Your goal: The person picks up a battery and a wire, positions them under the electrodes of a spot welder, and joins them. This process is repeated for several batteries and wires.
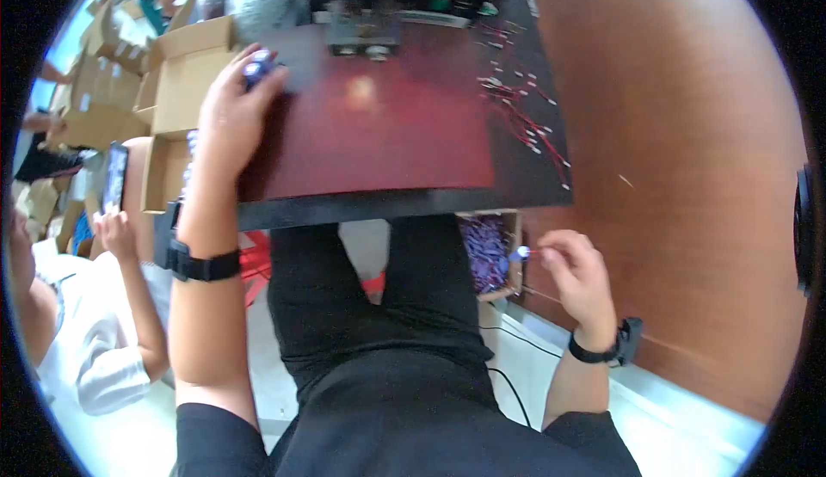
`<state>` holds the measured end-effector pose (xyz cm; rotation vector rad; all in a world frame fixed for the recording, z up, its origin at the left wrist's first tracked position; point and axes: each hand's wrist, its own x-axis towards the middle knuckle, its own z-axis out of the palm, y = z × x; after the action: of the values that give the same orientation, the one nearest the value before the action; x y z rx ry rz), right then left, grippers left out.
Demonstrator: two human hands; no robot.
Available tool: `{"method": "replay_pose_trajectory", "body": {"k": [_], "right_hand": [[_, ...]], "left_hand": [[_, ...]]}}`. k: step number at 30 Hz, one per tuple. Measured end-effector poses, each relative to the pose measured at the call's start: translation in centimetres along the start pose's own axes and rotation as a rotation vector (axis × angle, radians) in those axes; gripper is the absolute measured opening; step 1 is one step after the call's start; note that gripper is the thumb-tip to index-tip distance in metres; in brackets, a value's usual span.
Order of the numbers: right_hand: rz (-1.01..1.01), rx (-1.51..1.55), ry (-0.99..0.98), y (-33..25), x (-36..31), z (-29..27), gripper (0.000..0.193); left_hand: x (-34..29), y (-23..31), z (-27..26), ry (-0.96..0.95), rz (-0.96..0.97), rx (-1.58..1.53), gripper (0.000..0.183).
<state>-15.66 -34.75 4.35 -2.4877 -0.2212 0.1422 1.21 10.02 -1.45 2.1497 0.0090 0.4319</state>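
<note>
At the table's left side, my left hand (234, 103) is closed around a small dark blue piece with a shiny top (258, 66); its exact kind is unclear. Low on the right, beyond the table's front edge, my right hand (578, 272) pinches a thin reddish lead. From that lead a small blue piece with a pale end (520, 254) sticks out toward the left. Just beside it stands an open carton (514, 281) holding many purple-blue pieces (484, 253).
Red wires with white connectors (520, 120) lie along the right of the dark red table (387, 146). A blurred metal fixture (363, 31) stands at the back. Cardboard boxes (191, 73) and a seated person holding a phone (115, 176) are at left; a brown wooden panel (680, 176) is at right.
</note>
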Motion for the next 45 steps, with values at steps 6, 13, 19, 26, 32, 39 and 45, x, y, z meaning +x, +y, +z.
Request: {"method": "replay_pose_trajectory", "body": {"k": [6, 13, 19, 26, 32, 39, 45], "right_hand": [[-0.035, -0.537, 0.141, 6.1, -1.2, 2.4, 0.019], [0.015, -0.495, 0.393, 8.1, 13.6, 5.9, 0.028], [0.054, -0.635, 0.347, 7.4, 16.2, 4.2, 0.012], [0.081, -0.639, 0.137, 9.4, 15.1, 5.2, 0.012], [-0.120, -0.674, 0.480, 5.7, 13.5, 1.8, 0.010], [0.171, 0.022, 0.322, -1.7, 11.5, -4.1, 0.008], [-0.124, 0.274, 0.274, -3.2, 9.6, -0.8, 0.005]], "left_hand": [[-2.5, 4.0, 2.3, 0.104, 0.091, -0.168, 0.030], [-5.4, 7.8, 5.6, -0.084, 0.031, -0.183, 0.022], [-5.8, 8.3, 5.4, -0.092, -0.033, -0.139, 0.023], [-5.7, 8.5, 5.6, -0.083, -0.011, -0.080, 0.026], [-5.5, 8.8, 5.2, -0.100, 0.014, -0.069, 0.026], [-5.2, 6.9, 5.2, -0.043, 0.272, -0.003, 0.026], [-4.3, 7.9, 4.8, -0.217, 0.161, -0.018, 0.030]]}}
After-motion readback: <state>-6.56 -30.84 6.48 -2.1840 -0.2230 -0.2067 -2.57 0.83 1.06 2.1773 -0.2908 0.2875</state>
